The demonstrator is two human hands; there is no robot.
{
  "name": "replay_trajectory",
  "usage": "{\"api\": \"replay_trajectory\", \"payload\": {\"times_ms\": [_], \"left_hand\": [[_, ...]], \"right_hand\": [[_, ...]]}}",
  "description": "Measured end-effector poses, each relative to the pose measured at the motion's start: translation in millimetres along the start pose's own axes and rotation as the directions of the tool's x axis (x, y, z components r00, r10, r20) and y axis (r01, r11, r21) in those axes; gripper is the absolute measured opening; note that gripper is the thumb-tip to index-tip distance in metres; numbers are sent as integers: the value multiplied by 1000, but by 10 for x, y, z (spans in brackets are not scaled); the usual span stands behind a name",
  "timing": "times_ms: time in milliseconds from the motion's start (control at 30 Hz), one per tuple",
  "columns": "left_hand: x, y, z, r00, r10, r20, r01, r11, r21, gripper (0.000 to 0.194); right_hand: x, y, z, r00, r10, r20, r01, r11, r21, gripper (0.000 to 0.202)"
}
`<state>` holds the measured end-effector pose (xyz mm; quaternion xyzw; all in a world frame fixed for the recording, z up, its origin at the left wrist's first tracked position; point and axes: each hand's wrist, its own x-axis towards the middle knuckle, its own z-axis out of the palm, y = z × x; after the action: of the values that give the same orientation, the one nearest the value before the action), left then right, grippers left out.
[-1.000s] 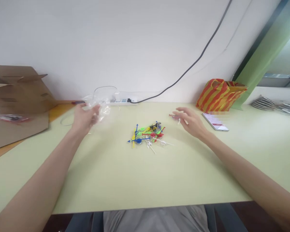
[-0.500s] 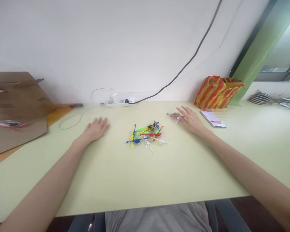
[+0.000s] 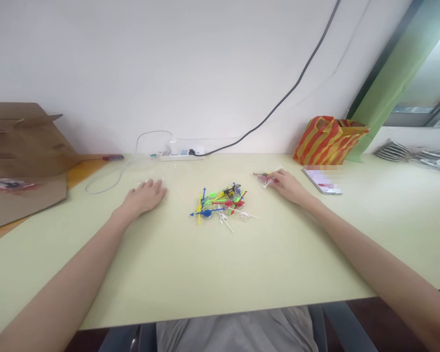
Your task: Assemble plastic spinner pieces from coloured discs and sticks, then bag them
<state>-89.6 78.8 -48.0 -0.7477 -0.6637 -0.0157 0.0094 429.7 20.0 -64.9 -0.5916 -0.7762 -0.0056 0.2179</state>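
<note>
A pile of small plastic pieces [image 3: 225, 203] in blue, yellow, green, red, white and black, several with arrow tips, lies mid-table. Behind it to the right is a small separate group of red and white pieces [image 3: 266, 180]. My right hand [image 3: 288, 187] has its fingertips closed on the right edge of this group, which rests on the table. Left of the pile, my left hand [image 3: 145, 196] lies palm down on the table, fingers slightly spread, holding nothing.
A cardboard box [image 3: 29, 142] stands at the far left. Along the wall lies a white power strip [image 3: 181, 156] with a black cable [image 3: 275, 107]. A red-and-yellow striped bag [image 3: 326, 142] and a phone-like flat device [image 3: 320, 181] are at the right. Pale green table [image 3: 220, 269].
The fingers of my right hand have come down and closed on the small red and white group. My left hand stays in nearly the same place.
</note>
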Motion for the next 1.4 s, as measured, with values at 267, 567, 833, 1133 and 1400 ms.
{"api": "replay_trajectory", "payload": {"times_ms": [267, 567, 833, 1133, 1400], "left_hand": [[-174, 244, -183, 994, -13, -106, 20, 998, 56, 69], [-35, 6, -17, 997, 19, 77, -24, 997, 73, 65], [-29, -262, -157, 999, 49, -2, -49, 996, 73, 56], [-95, -32, -396, 918, -76, -390, 111, 992, 67, 50], [18, 23, -160, 963, 234, -130, -227, 972, 66, 66]], "right_hand": [[-6, 12, 11, 1000, -13, -23, 12, 1000, -14, 31], [-30, -16, -11, 1000, -21, -6, 21, 999, -25, 32], [-33, -17, -6, 1000, -13, 9, 14, 999, -43, 34], [-18, -5, 2, 999, -30, 19, 32, 997, -71, 34], [-12, -18, 8, 999, -23, 26, 24, 998, -65, 35]]}}
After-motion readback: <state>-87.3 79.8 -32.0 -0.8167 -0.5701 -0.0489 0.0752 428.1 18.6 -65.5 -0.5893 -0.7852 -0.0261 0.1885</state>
